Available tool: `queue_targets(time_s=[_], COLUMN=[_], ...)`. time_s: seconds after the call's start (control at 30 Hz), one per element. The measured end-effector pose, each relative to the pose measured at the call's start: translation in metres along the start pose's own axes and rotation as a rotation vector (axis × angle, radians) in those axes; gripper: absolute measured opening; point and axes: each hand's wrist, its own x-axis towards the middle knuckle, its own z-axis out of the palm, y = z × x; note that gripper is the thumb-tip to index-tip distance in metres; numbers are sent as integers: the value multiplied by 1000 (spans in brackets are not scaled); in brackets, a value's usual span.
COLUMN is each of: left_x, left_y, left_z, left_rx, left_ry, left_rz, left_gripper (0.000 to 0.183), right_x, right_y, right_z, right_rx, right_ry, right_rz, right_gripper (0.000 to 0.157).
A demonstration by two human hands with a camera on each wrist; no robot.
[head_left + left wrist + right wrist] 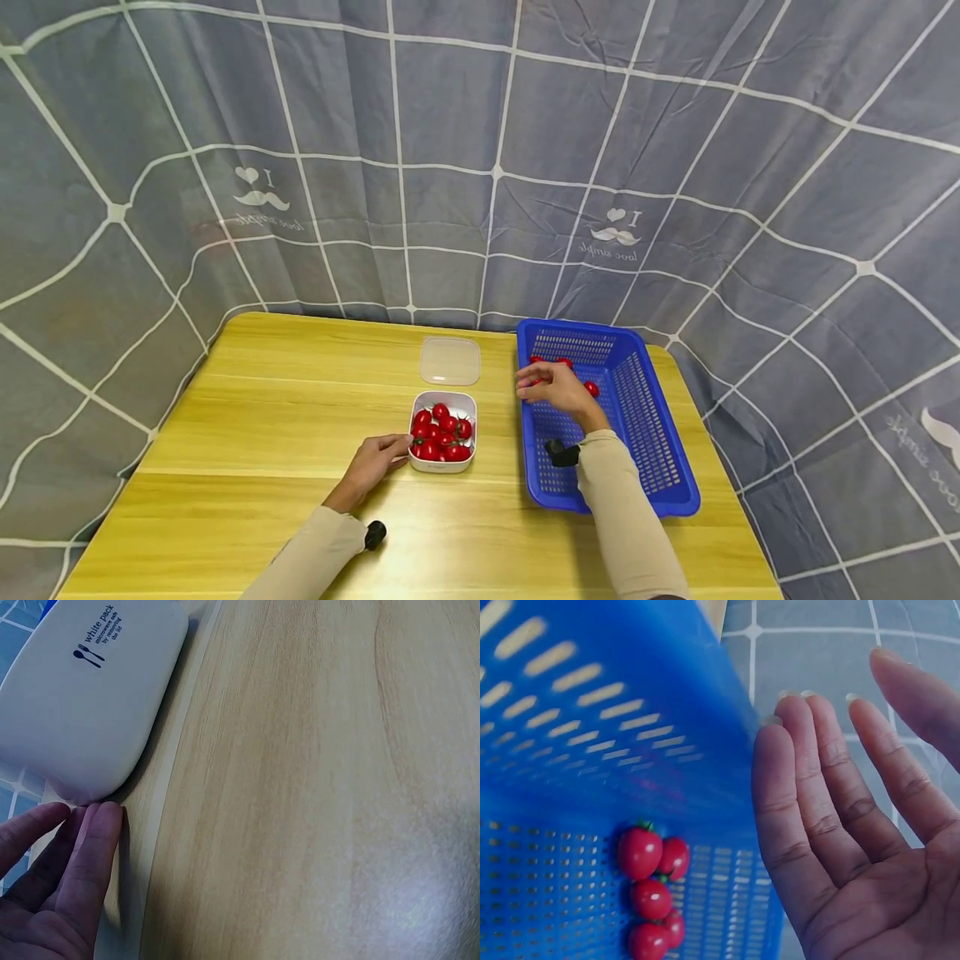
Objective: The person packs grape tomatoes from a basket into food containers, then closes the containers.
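My right hand (551,390) hangs over the left wall of the blue perforated plastic basket (678,505), fingers nearly straight, thumb apart, palm bare; it is the nearer hand to the five glossy red oval tomatoes (652,899) that the right wrist view shows in the basket; these lie below my fingers, mostly toward the far left part, with one in the head view to the right of my hand; the basket's long axis runs away from me, its far end leaning left.

The topmost oval tomato in the right wrist view points its green leafy stem (644,826) the way my fingers point there, its long axis roughly along them; how the others point I cannot tell surely.

To the left of the basket, well apart from my right hand, stands the white rounded-square plastic container (442,467), holding more red tomatoes (447,423); my left hand (378,458) touches its left side with extended fingertips, gripping nothing; the container, near square, shows no clear long axis.
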Motion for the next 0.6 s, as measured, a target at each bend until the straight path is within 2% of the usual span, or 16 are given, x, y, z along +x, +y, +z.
queue_targets(time_s=[0.33, 0.5, 0.6], left_x=[1, 0, 0], left_y=[1, 1, 0], left_z=[0, 0, 1], left_rx=[14, 8, -2], left_ry=[1, 0, 0], left_rz=[-1, 2, 1], left_gripper=[42, 41, 38], right_x=[-5, -6, -6], right_y=[20, 34, 42], right_z=[-19, -26, -31], right_rx=[89, 143, 140], right_ry=[109, 166, 197], right_rz=[-27, -7, 13], right_gripper=[37, 34, 34])
